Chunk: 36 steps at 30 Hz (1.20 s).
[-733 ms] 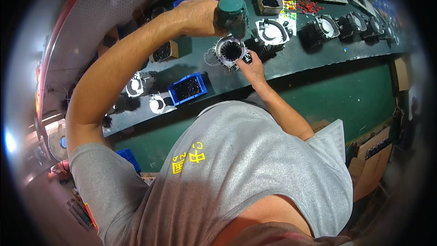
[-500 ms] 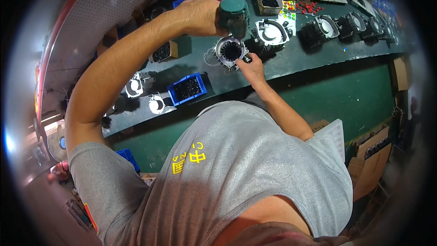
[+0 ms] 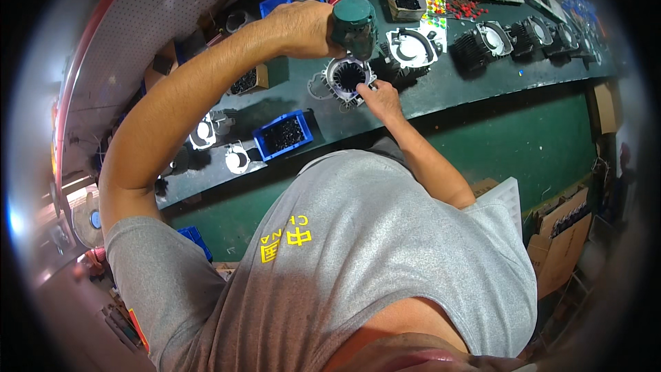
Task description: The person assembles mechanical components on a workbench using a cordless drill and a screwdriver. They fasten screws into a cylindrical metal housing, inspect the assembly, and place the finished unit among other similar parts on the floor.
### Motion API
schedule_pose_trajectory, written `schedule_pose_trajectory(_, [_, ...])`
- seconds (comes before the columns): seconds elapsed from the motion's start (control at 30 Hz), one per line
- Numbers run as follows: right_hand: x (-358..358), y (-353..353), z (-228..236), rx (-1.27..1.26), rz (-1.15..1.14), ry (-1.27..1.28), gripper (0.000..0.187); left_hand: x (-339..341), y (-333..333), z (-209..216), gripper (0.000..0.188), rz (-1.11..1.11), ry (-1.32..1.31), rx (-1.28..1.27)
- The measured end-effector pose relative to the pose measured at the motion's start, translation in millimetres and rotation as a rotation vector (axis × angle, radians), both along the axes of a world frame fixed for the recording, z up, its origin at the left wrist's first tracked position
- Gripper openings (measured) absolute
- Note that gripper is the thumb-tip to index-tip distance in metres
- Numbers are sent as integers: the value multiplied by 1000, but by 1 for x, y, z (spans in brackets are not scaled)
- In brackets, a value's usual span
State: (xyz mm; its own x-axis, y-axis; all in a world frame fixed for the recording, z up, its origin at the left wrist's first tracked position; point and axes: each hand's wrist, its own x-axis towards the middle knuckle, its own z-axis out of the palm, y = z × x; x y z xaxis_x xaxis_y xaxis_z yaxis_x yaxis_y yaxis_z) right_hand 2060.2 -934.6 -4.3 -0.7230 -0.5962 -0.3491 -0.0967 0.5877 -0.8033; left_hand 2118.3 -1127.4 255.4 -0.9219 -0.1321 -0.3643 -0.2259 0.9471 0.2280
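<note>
My left hand (image 3: 311, 26) is wrapped round a dark green power driver (image 3: 353, 22), held upright with its lower end over the rim of an open motor housing (image 3: 335, 85). Round and metallic, the housing stands on the bench with its dark ribbed bore facing up. At its near right rim, my right hand (image 3: 382, 102) grips the edge with thumb and fingers. The driver's tip is too small to make out clearly, and my left fingers are partly hidden behind the tool. Just right of the housing sits a finned motor with a white round face (image 3: 412, 49).
Several similar motors (image 3: 492, 40) line the right side of the dark green bench (image 3: 441, 96). A blue bin of small black parts (image 3: 282, 134) lies near the front edge, beside small motors (image 3: 237, 158). Farther back stand a cardboard box (image 3: 406, 1) and red-tipped pieces (image 3: 468, 8).
My right hand has shifted slightly up and its thumb now reaches further over the housing's rim. The driver stays over the housing, its lower end slightly moved.
</note>
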Motion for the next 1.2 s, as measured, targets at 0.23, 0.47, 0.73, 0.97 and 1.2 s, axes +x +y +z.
schedule_pose_trajectory(0.23, [-1, -2, -1, 61, 14, -36, 54, 0, 0, -3, 48, 26, 2, 106])
schedule_pose_trajectory(0.47, [-2, -2, -5, 56, 23, -71, 54, 1, 4, 12, 50, -13, -43, 82])
schedule_pose_trajectory(0.73, [-1, -2, -2, 59, 11, -44, 54, 5, 2, 5, 50, 13, 97, 56])
schedule_pose_trajectory(0.97, [1, 0, -3, 22, -19, -14, 53, 4, 2, 3, 51, 30, 75, 126])
schedule_pose_trajectory(1.2, [1, -2, -10, 34, -5, 20, 52, -4, -10, 2, 48, -13, -69, 304])
